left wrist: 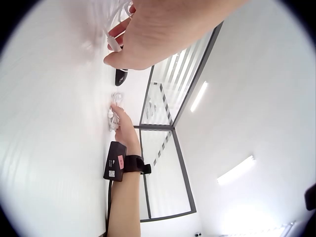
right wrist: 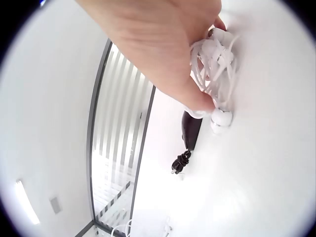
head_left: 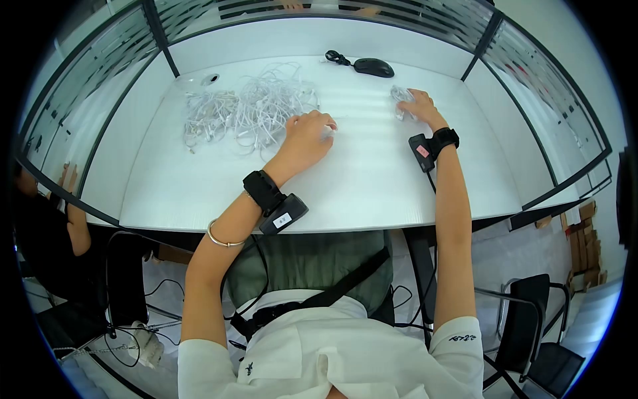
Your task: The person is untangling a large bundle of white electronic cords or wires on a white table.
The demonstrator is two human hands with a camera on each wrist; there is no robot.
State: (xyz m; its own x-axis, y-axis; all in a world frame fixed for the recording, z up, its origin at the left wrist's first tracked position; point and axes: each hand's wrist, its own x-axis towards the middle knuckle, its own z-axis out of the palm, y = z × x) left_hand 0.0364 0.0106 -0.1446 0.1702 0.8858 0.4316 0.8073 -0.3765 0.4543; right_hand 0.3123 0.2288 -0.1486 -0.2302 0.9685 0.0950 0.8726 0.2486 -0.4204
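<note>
The left hand is at the right edge of a large tangle of white earphone cables, its fingers curled round a white cable piece. In the left wrist view a white plug shows between its thumb and fingers. On the right side of the desk, the right hand grips a small bundle of white earphones. The right wrist view shows this bundle between thumb and fingers, with round earbuds by the thumb tip, close to the desk surface.
A black mouse with its coiled cable lies at the back of the desk. A cable hole is at the back left. Glass-topped partitions enclose the white desk. Another person sits at the far left.
</note>
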